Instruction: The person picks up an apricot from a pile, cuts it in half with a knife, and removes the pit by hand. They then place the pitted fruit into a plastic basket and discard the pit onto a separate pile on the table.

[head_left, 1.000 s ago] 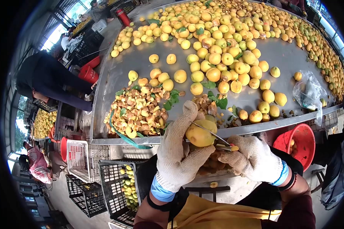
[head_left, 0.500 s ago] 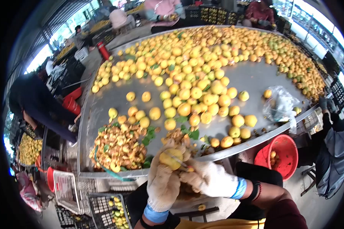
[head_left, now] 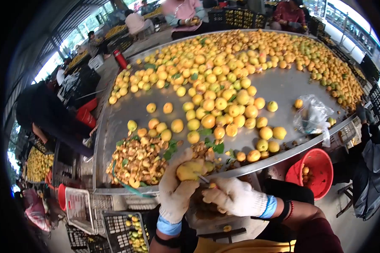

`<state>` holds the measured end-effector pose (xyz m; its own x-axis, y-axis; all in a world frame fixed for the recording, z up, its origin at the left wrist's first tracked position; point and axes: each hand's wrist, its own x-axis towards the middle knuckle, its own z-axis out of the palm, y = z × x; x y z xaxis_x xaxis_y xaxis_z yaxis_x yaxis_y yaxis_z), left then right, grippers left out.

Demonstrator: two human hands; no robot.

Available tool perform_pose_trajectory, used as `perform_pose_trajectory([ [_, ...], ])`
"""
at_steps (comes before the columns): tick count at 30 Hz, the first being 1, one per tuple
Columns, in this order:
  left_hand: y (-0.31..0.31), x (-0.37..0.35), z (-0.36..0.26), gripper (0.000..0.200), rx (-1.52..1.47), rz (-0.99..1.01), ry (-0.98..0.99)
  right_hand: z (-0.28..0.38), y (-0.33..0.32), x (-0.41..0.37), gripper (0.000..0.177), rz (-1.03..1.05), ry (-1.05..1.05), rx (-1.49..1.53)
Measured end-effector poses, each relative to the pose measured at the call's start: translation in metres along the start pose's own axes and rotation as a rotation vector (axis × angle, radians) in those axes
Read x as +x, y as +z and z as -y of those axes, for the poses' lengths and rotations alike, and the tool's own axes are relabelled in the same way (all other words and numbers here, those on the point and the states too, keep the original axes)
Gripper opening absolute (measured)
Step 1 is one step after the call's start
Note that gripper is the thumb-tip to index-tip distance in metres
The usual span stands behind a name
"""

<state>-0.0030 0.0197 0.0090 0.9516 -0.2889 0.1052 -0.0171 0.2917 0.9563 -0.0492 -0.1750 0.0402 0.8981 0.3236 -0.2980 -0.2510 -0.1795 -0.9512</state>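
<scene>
Several containers ring a large round grey metal table (head_left: 282, 84) that is heaped with loose yellow-orange fruit (head_left: 223, 76). At the right, below the table edge, a red plastic bucket (head_left: 320, 179) holds a few small fruits. Low on the left, a black plastic lattice crate (head_left: 118, 227) holds small yellow-green fruits, with a white lattice crate (head_left: 78, 206) just beside it. On the table's right side a clear plastic bag (head_left: 312, 116) lies crumpled. A pile of brownish fruit scraps (head_left: 139, 162) sits on the near edge.

Both hands wear white knit gloves. The left hand (head_left: 175, 192) has its fingers curled closed around a yellow round fruit (head_left: 189, 170), held just over the near table edge. The right hand (head_left: 236, 197) is fisted tightly on a small thin-bladed knife (head_left: 203, 179), whose blade touches the fruit.
</scene>
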Motion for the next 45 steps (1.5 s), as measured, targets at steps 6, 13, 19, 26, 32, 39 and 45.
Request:
perform_pose_trajectory([
  [6,0.019,0.001,0.017,0.074,-0.472,0.019,-0.160,-0.017,0.003,0.012,0.044,-0.070,-0.065,-0.169],
  [13,0.003,0.016,0.004,0.058,-0.169,0.027,-0.108,0.001,-0.003,0.010,0.046,-0.038,0.065,-0.045],
  [19,0.006,0.008,0.010,0.060,-0.294,0.067,-0.044,-0.003,0.012,0.013,0.048,0.046,0.045,0.214],
  [26,0.010,0.008,0.031,0.073,-0.710,0.063,-0.139,-0.024,0.013,0.025,0.050,-0.042,-0.030,-0.011],
  [32,-0.002,0.017,0.012,0.087,-0.118,0.054,-0.005,-0.003,0.008,0.017,0.048,0.043,0.073,0.136],
  [39,0.004,0.015,0.042,0.081,-0.607,0.032,-0.200,-0.026,0.012,0.037,0.048,-0.048,-0.001,-0.082],
  [45,0.008,0.020,0.017,0.075,-0.028,-0.081,-0.037,-0.013,-0.004,0.030,0.050,0.065,0.125,0.120],
])
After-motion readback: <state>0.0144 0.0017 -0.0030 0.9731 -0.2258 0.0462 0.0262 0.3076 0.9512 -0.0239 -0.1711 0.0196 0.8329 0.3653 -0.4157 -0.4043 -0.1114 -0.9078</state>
